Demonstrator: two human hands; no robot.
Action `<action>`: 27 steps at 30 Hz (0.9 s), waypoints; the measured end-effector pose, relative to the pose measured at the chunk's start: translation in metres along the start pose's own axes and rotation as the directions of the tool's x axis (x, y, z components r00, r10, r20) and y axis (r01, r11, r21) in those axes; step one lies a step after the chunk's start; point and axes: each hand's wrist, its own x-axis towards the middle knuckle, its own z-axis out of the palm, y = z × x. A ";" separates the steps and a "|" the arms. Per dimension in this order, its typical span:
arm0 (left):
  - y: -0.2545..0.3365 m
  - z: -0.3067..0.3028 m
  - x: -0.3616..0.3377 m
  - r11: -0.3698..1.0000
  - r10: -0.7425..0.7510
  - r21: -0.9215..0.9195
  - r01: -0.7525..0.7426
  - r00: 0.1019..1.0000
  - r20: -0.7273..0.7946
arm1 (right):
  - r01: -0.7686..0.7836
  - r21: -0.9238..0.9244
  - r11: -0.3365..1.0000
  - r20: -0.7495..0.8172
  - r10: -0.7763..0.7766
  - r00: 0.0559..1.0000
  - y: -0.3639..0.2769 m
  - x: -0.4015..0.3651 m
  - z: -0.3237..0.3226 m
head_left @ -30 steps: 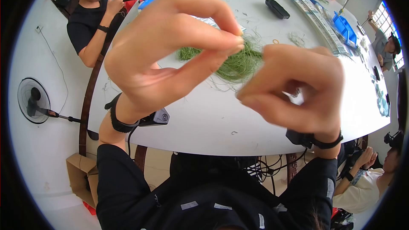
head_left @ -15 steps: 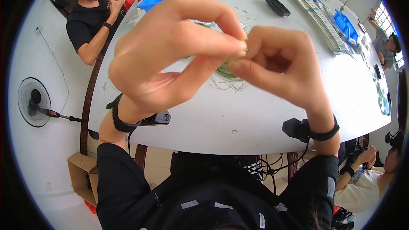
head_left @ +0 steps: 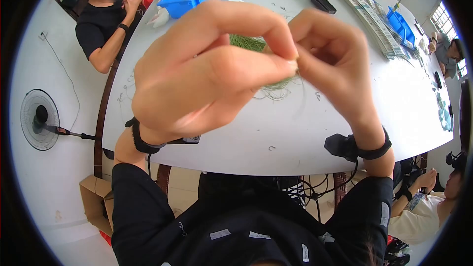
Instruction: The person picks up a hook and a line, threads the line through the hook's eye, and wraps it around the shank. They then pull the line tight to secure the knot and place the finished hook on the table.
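My left hand (head_left: pixel 212 69) is raised over the white table (head_left: pixel 236 148), thumb and index finger pinched together. Its fingertips meet those of my right hand (head_left: pixel 335 59), which is also closed in a pinch. Something tiny shows at the meeting fingertips, too small to name. Beneath and behind the hands lies a bundle of thin green strands (head_left: pixel 246 43), partly hidden by my left hand. A small dark hook (head_left: pixel 272 148) rests on the table nearer my body. Black bands circle both wrists.
A blue bin (head_left: pixel 185 1) stands at the back left, another blue bin (head_left: pixel 400 27) at the right. A black case (head_left: pixel 321 3) and long pale strips (head_left: pixel 369 19) lie at the back. Co-workers sit left and right. A fan (head_left: pixel 42 118) stands at left.
Both hands have shifted slightly; the pinched fingertips are a little further right and lower. More of the green strands and the left blue bin now shows.
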 end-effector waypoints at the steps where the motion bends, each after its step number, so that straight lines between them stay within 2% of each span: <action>1: -0.003 -0.001 0.000 1.000 0.026 0.013 -0.026 1.000 -0.013 | -0.004 0.040 0.999 0.049 0.002 0.999 0.003 0.000 0.003; 2: -0.007 -0.001 0.001 0.998 0.051 0.026 -0.051 0.998 -0.026 | 0.008 0.101 0.995 0.026 -0.010 1.000 0.002 -0.001 0.008; 5: -0.012 -0.005 0.002 0.990 0.111 0.089 -0.107 0.993 -0.033 | 0.032 -0.129 0.991 0.089 -0.021 0.996 -0.017 -0.010 0.006; 6: -0.013 -0.006 0.003 0.986 0.124 0.113 -0.120 0.992 -0.029 | 0.110 -0.205 0.973 0.096 -0.091 0.991 -0.023 -0.012 0.006; 8: -0.011 -0.006 0.003 0.980 0.124 0.154 -0.122 0.992 -0.004 | 0.331 -0.296 0.896 0.063 -0.328 0.943 -0.025 -0.014 0.008; 11: 0.000 -0.005 0.005 0.980 0.091 0.174 -0.096 0.995 0.037 | 0.466 -0.410 0.784 0.054 -0.489 0.871 -0.025 -0.016 -0.001; 15: 0.007 -0.001 0.004 0.985 0.073 0.151 -0.081 0.996 0.054 | 0.272 -0.464 0.843 -0.081 -0.347 0.934 -0.027 -0.013 -0.009; 17: 0.010 0.001 0.003 0.988 0.052 0.144 -0.056 0.998 0.030 | 0.189 -0.388 0.902 -0.088 -0.241 0.967 -0.016 -0.007 -0.005; 20: 0.004 0.000 0.000 0.982 0.064 0.179 -0.062 0.998 -0.003 | 0.030 -0.199 0.979 -0.022 -0.035 0.999 -0.009 -0.004 0.004; 22: 0.000 -0.003 -0.001 0.980 0.062 0.192 -0.060 0.998 -0.008 | -0.042 -0.016 0.999 0.056 0.043 0.998 0.002 0.000 0.003; 25: -0.002 -0.003 -0.001 0.981 0.066 0.186 -0.055 0.996 -0.054 | -0.081 0.064 0.995 0.116 0.073 0.991 -0.001 -0.001 0.004; 27: -0.005 -0.005 0.001 0.975 0.100 0.204 -0.084 0.993 -0.070 | -0.090 0.052 0.995 0.142 0.082 0.987 -0.008 -0.003 0.004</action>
